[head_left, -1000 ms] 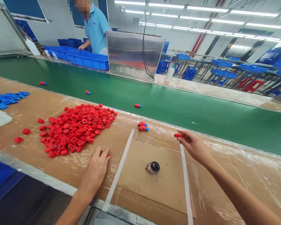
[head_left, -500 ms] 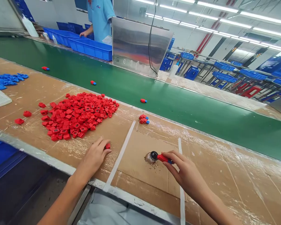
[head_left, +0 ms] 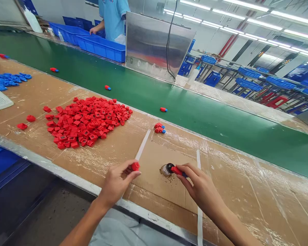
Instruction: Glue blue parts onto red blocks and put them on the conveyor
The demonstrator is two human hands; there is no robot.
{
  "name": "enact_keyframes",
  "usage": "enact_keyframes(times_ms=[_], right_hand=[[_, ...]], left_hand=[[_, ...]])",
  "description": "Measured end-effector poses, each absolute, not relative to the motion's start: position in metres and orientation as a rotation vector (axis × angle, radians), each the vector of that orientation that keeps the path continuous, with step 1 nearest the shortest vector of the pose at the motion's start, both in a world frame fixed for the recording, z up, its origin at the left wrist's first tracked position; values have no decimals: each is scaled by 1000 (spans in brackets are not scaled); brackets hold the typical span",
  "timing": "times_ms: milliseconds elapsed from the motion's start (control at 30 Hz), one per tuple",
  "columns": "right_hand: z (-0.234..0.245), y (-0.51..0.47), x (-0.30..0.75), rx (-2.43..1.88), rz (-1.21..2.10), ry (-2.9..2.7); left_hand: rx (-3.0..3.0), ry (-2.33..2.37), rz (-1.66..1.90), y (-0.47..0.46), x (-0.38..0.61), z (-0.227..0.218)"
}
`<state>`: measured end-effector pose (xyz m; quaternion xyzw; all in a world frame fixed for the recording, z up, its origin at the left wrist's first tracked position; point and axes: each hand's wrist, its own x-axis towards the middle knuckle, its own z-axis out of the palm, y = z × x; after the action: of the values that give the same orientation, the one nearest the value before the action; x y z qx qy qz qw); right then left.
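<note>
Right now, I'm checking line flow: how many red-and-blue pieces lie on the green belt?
3 on the green belt: one far left, one beyond the red pile, at, one near the small cluster, at. A fourth at the left frame edge may lie on its border.

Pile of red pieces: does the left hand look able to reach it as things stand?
Probably yes: the left hand, pinching one red piece, is near the pile, with only bare taped cardboard between them and nothing in the way.

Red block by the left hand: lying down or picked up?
Picked up: left hand pinches the red block between thumb and finger.
</note>
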<state>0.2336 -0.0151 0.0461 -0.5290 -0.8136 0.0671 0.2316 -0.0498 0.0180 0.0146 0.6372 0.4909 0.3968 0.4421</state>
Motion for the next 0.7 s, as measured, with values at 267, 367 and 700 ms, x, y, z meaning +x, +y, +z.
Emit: enact_keyframes(times_ms=[267,367,700], right_hand=[[46,-16,234,-1430,171,-2283],[46,-15,233,-1447,164,-2303],[46,-11,237,-1582,583,-1829]], left_hand=[[1018,826,828,-5,8,8],[1031,808,794,-7,16,3],[1086,776,706,-10,10,-8]])
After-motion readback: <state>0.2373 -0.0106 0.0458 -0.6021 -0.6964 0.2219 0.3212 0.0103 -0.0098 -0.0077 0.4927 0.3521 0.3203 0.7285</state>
